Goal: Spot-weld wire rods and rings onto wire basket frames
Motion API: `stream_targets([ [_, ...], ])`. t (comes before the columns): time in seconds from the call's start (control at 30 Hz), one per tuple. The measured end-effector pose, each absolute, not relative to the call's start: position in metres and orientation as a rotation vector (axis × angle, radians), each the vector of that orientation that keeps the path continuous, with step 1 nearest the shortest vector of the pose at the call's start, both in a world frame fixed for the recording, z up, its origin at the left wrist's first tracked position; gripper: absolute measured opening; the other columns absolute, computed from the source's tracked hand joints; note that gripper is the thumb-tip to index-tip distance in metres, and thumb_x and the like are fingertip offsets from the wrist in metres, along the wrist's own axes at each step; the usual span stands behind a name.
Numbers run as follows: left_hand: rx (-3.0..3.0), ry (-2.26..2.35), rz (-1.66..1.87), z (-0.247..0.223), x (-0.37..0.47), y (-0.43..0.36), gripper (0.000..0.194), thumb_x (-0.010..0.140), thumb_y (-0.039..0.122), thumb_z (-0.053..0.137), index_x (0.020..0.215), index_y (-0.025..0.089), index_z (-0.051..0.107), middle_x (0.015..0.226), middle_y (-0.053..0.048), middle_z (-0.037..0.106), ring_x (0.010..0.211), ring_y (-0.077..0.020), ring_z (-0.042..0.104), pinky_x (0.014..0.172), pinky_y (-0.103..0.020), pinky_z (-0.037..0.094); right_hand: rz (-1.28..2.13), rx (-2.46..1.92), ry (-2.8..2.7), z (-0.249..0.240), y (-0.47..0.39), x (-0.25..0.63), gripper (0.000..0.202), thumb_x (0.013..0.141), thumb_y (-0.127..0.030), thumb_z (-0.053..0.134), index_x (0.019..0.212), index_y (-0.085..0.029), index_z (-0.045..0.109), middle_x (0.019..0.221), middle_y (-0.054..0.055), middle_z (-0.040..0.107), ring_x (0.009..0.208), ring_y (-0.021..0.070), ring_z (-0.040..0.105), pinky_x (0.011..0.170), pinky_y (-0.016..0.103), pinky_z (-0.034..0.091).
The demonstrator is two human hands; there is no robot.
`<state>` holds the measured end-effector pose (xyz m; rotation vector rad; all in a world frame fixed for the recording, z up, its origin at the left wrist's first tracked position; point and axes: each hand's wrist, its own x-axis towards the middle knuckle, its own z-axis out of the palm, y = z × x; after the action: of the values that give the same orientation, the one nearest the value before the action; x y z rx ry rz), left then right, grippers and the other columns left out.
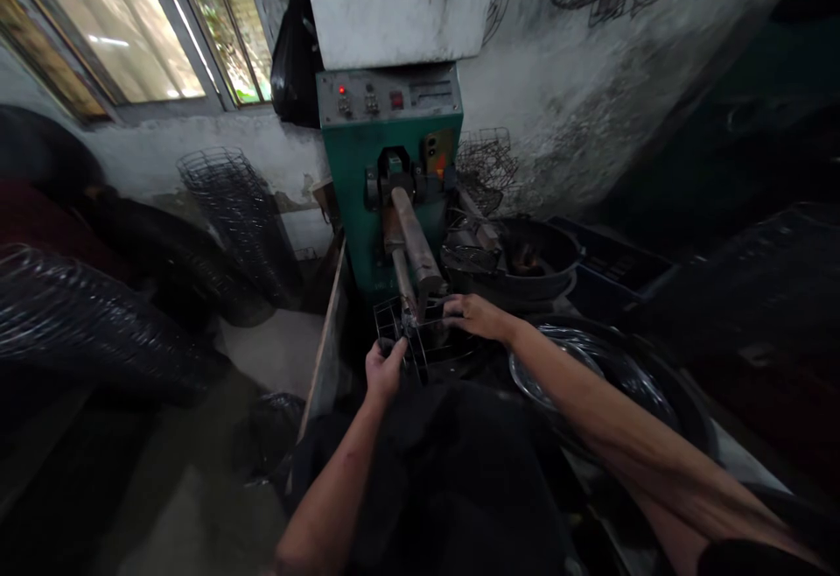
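Note:
Between my hands is a dark wire frame (420, 350), at the tips of the two electrode arms of a green spot welder (358, 156). My left hand (384, 368) is closed on the frame's near left side, thumb on top. On the other side, my right hand (479, 317) reaches in from the right with its fingers bent around the frame's edge by the end of the upper arm (415, 239). What exactly the right fingers pinch is too dark to make out fully. The lower arm (402, 278) ends inside the frame.
Stacks of wire baskets (229, 200) stand on the left, near a person in dark red (45, 217). At right are a black basin (538, 252) and a tub (696, 418) holding shiny wire rings (557, 366). A board edge (321, 340) rises left of my hands.

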<state>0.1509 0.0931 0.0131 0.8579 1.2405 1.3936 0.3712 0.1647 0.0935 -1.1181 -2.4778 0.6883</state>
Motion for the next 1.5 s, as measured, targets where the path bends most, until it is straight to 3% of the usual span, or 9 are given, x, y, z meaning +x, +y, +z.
stream_targets([
  [0.7, 1.020, 1.335, 1.443, -0.004, 0.157, 0.110, 0.037, 0.070, 0.049, 0.069, 0.065, 0.015, 0.053, 0.056, 0.005, 0.050, 0.051, -0.0076, 0.043, 0.052, -0.019, 0.037, 0.721, -1.179, -2.500, 0.087, 0.185, 0.376, 0.022, 0.083, -0.030, 0.053, 0.073, -0.015, 0.064, 0.083, 0.007, 0.062, 0.076, 0.0169, 0.057, 0.074, 0.028, 0.043],
  [0.97, 0.978, 1.334, 1.446, 0.002, 0.160, 0.110, 0.038, 0.068, 0.048, 0.070, 0.063, 0.015, 0.052, 0.054, 0.005, 0.050, 0.049, -0.0071, 0.044, 0.049, -0.019, 0.037, 0.745, -1.141, -2.488, 0.082, 0.187, 0.377, 0.021, 0.083, -0.030, 0.054, 0.072, -0.016, 0.065, 0.083, 0.006, 0.066, 0.086, 0.0192, 0.060, 0.079, 0.029, 0.044],
  [1.1, 0.972, 1.344, 1.432, 0.007, 0.160, 0.109, 0.038, 0.066, 0.048, 0.071, 0.062, 0.016, 0.051, 0.052, 0.005, 0.050, 0.048, -0.0074, 0.045, 0.049, -0.019, 0.036, 0.729, -1.231, -2.436, 0.081, 0.185, 0.375, 0.016, 0.078, -0.028, 0.059, 0.075, -0.015, 0.067, 0.096, 0.009, 0.068, 0.089, 0.0204, 0.061, 0.082, 0.030, 0.044],
  [1.17, 0.977, 1.336, 1.432, 0.009, 0.158, 0.105, 0.038, 0.066, 0.049, 0.071, 0.062, 0.016, 0.051, 0.053, 0.005, 0.051, 0.049, -0.0078, 0.046, 0.050, -0.019, 0.037, 0.733, -1.336, -2.410, 0.083, 0.182, 0.374, 0.013, 0.076, -0.024, 0.060, 0.080, -0.015, 0.068, 0.093, 0.007, 0.068, 0.084, 0.0194, 0.061, 0.078, 0.029, 0.044],
  [1.33, 1.025, 1.379, 1.405, 0.008, 0.154, 0.084, 0.038, 0.066, 0.048, 0.071, 0.059, 0.016, 0.052, 0.051, 0.005, 0.049, 0.050, -0.0088, 0.045, 0.051, -0.021, 0.038, 0.809, -1.411, -2.264, 0.081, 0.172, 0.375, 0.026, 0.074, -0.026, 0.063, 0.098, -0.016, 0.064, 0.093, 0.004, 0.069, 0.088, 0.0195, 0.061, 0.080, 0.028, 0.045],
  [1.5, 1.078, 1.402, 1.403, 0.001, 0.154, 0.066, 0.036, 0.069, 0.049, 0.069, 0.064, 0.016, 0.057, 0.057, 0.003, 0.054, 0.054, -0.0099, 0.047, 0.055, -0.021, 0.040, 0.723, -1.460, -2.232, 0.073, 0.163, 0.377, 0.017, 0.079, -0.027, 0.056, 0.090, -0.016, 0.063, 0.080, 0.003, 0.067, 0.077, 0.0169, 0.060, 0.072, 0.027, 0.044],
])
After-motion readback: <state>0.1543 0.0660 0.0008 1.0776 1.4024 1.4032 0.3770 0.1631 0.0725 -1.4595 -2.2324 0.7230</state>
